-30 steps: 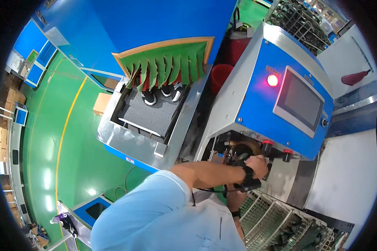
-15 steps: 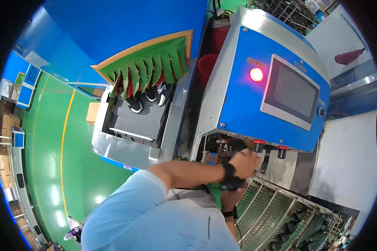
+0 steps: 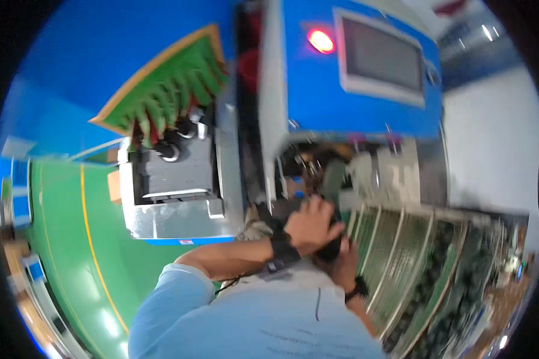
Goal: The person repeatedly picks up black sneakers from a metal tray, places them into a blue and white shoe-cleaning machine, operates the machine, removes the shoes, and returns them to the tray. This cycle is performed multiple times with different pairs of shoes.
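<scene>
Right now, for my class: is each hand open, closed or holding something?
Left hand: at a blurred black object; grip cannot be told.
Right hand: beside it; grip cannot be told.

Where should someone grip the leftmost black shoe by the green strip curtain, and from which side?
Probably by the forefoot of the black shoe, from the near, open end of the grey bed, palm over the top. Its white-edged toe points out that way, while the green strips hang over or close to its rear. The left hand is nearer.
</scene>
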A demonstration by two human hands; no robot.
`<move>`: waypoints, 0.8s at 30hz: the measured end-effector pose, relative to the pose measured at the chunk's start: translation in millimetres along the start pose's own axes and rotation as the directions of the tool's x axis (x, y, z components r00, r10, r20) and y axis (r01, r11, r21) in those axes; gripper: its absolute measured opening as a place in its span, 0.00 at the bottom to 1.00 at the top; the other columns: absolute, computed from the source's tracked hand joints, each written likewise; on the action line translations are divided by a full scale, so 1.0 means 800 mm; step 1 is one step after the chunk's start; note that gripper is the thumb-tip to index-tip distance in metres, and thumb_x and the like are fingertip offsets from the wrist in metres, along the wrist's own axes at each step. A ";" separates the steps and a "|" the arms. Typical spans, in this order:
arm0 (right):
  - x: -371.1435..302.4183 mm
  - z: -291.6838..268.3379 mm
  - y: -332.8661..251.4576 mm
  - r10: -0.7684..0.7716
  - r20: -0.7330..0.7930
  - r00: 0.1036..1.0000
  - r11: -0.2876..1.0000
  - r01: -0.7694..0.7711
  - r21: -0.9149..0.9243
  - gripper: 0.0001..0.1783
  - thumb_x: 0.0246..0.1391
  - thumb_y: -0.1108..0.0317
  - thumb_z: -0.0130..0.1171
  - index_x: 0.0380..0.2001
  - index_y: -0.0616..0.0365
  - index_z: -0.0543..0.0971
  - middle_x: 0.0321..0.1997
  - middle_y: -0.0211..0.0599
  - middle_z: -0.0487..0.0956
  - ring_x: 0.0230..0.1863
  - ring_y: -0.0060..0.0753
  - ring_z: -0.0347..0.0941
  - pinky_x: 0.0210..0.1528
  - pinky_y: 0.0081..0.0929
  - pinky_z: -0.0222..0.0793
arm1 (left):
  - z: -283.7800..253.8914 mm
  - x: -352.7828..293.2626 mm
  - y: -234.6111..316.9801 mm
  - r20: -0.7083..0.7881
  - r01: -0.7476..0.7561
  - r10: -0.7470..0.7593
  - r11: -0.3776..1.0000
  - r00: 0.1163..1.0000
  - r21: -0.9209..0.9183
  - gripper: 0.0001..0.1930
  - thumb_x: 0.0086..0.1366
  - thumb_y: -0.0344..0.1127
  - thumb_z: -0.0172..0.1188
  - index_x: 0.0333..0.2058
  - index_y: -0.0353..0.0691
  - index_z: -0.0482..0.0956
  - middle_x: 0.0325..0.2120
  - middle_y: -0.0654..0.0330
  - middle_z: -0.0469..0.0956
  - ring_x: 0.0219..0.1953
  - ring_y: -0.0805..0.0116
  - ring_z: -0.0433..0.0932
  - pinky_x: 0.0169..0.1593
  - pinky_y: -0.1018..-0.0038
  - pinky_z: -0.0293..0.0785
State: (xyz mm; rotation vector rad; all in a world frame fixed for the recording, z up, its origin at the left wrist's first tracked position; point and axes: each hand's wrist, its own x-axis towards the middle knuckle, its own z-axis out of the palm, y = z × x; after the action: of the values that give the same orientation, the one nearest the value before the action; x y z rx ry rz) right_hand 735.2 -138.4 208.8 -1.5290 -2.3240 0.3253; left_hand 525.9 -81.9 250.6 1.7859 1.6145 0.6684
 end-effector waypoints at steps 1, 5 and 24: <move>-0.011 -0.012 0.001 -0.049 0.010 0.999 0.999 0.049 -0.005 0.57 0.33 0.52 0.86 0.66 0.55 0.68 0.53 0.55 0.74 0.48 0.62 0.77 0.44 0.52 0.78 | -0.003 -0.015 -0.002 -0.009 0.080 -0.081 0.992 0.997 -0.097 0.30 0.69 0.57 0.60 0.55 0.33 0.74 0.48 0.44 0.74 0.44 0.41 0.83 0.40 0.52 0.84; -0.024 -0.100 -0.013 -0.023 0.282 0.959 1.000 0.024 -0.003 0.60 0.32 0.55 0.85 0.71 0.52 0.66 0.47 0.55 0.75 0.46 0.63 0.77 0.46 0.51 0.78 | 0.009 -0.033 -0.045 0.724 0.807 -0.464 -0.032 0.510 -0.589 0.33 0.75 0.61 0.58 0.57 0.32 0.76 0.48 0.45 0.85 0.50 0.52 0.85 0.49 0.57 0.84; -0.013 -0.007 0.101 0.322 0.096 0.942 0.309 -0.200 0.930 0.44 0.63 0.65 0.69 0.77 0.61 0.61 0.63 0.40 0.79 0.58 0.32 0.78 0.58 0.33 0.78 | 0.077 -0.134 0.007 0.355 0.528 -0.391 0.628 0.849 -0.572 0.25 0.65 0.28 0.64 0.60 0.28 0.75 0.53 0.51 0.83 0.52 0.60 0.80 0.59 0.65 0.76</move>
State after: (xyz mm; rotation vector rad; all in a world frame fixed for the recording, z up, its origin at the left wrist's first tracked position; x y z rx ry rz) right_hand 809.1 -116.3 182.6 -1.1708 -1.2249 1.3572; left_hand 561.6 -196.1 218.3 0.8345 1.3756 0.6658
